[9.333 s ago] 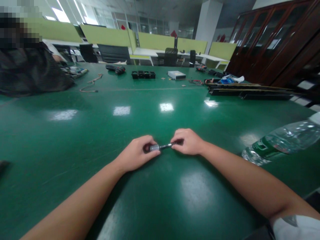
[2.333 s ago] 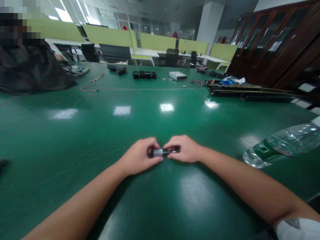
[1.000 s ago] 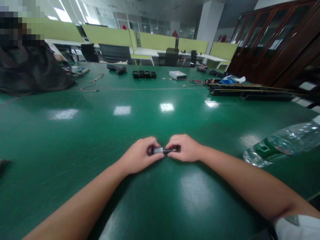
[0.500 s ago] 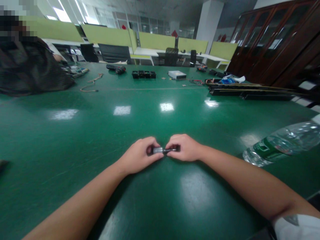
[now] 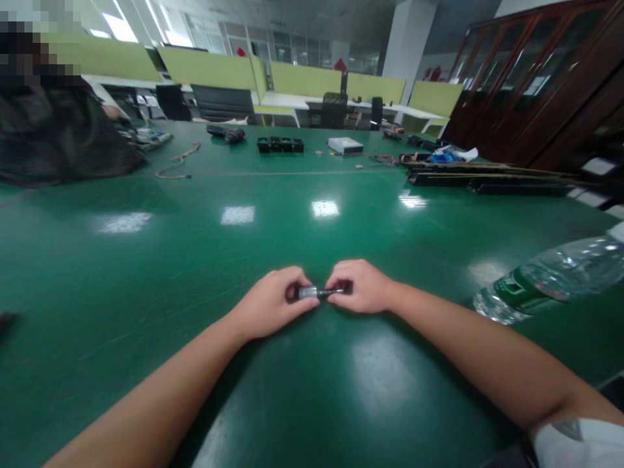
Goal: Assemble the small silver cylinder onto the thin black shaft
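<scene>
A small silver-and-black cylindrical object (image 5: pixel 308 292) lies level between my two hands, low over the green table (image 5: pixel 312 377). Its wider silver part sits in my left hand (image 5: pixel 273 302), pinched between thumb and fingers. From there a thin dark shaft reaches right, where the thumb and fingertips of my right hand (image 5: pixel 365 287) close around it. The exact kind of object is too small to make out, and both of its ends are partly covered by fingers.
A clear plastic bottle with a green label (image 5: pixel 536 286) lies on its side near my right forearm. Toward the far edge are a row of black blocks (image 5: pixel 280 145), a white box (image 5: pixel 345 145), a cord (image 5: pixel 175 166) and black strips (image 5: pixel 487 179). A person (image 5: pixel 58 130) sits far left.
My right hand has shifted a touch to the right along the thin shaft. My left hand stays where it was, with the same hold.
</scene>
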The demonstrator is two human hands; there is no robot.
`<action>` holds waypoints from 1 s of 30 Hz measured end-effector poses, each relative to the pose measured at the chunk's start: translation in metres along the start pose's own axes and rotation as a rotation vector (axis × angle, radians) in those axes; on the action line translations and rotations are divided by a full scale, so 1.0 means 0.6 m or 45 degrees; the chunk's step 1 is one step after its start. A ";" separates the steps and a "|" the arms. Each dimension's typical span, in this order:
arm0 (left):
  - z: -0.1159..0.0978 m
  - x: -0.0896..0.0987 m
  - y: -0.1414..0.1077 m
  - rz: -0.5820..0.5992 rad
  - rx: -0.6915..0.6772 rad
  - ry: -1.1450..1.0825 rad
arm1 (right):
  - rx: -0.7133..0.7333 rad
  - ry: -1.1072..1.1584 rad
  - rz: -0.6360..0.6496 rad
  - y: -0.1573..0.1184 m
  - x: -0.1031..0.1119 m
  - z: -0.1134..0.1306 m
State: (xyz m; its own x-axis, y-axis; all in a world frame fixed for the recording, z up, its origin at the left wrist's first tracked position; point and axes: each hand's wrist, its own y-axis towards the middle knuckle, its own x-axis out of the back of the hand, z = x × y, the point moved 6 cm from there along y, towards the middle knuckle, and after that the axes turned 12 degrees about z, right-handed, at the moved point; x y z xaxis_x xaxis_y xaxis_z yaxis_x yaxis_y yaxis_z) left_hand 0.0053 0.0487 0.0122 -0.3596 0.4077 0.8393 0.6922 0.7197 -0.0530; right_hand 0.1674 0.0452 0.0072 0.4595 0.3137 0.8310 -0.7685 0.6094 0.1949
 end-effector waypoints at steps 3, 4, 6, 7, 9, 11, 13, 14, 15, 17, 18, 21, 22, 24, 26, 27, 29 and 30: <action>0.001 0.000 0.000 -0.006 -0.003 0.011 | 0.009 -0.009 -0.003 0.000 0.001 -0.003; 0.001 0.000 0.000 -0.009 -0.004 0.014 | 0.010 -0.011 -0.004 -0.001 0.002 -0.003; 0.001 0.000 0.000 -0.009 -0.005 0.019 | 0.009 -0.010 -0.007 -0.002 0.003 -0.005; 0.001 0.000 0.000 -0.007 -0.006 0.020 | 0.008 -0.009 -0.011 -0.002 0.003 -0.006; 0.001 -0.001 0.000 0.001 -0.003 0.020 | 0.007 -0.009 -0.017 -0.003 0.005 -0.009; 0.001 -0.001 -0.001 0.006 0.003 0.018 | 0.007 -0.009 -0.014 -0.004 0.005 -0.012; 0.001 -0.001 -0.001 0.007 0.006 0.017 | 0.001 -0.008 -0.006 -0.005 0.005 -0.015; 0.001 -0.002 -0.001 0.008 0.007 0.018 | -0.004 -0.008 -0.002 -0.005 0.006 -0.017; 0.001 -0.002 -0.001 0.008 0.008 0.019 | -0.011 -0.008 0.001 -0.005 0.006 -0.018; 0.001 -0.002 -0.001 0.010 0.015 0.023 | -0.025 -0.005 0.005 -0.006 0.008 -0.020; 0.001 -0.002 -0.001 0.011 0.020 0.025 | -0.032 -0.001 0.008 -0.006 0.009 -0.021; 0.001 -0.002 -0.001 0.014 0.026 0.024 | -0.051 0.036 0.028 -0.008 0.014 -0.026; 0.001 -0.002 -0.001 0.013 0.030 0.023 | -0.058 0.053 0.039 -0.009 0.016 -0.029; 0.003 -0.003 -0.001 0.008 0.041 0.018 | -0.082 0.082 0.055 -0.011 0.021 -0.040; 0.004 -0.003 -0.001 0.003 0.050 0.010 | -0.131 0.098 0.048 -0.015 0.027 -0.055; 0.004 -0.003 -0.001 0.000 0.052 0.005 | -0.161 0.107 0.035 -0.017 0.030 -0.062; 0.005 -0.003 -0.001 -0.004 0.050 0.000 | -0.196 0.129 0.015 -0.019 0.034 -0.071; 0.005 -0.003 0.000 -0.008 0.050 -0.001 | -0.199 0.141 0.012 -0.020 0.035 -0.073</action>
State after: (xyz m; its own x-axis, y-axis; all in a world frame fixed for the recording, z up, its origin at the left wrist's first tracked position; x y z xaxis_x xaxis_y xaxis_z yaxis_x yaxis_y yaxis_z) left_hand 0.0038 0.0494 0.0092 -0.3644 0.4040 0.8391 0.6648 0.7438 -0.0694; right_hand 0.2058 0.0763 -0.0004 0.5055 0.3926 0.7684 -0.6983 0.7092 0.0970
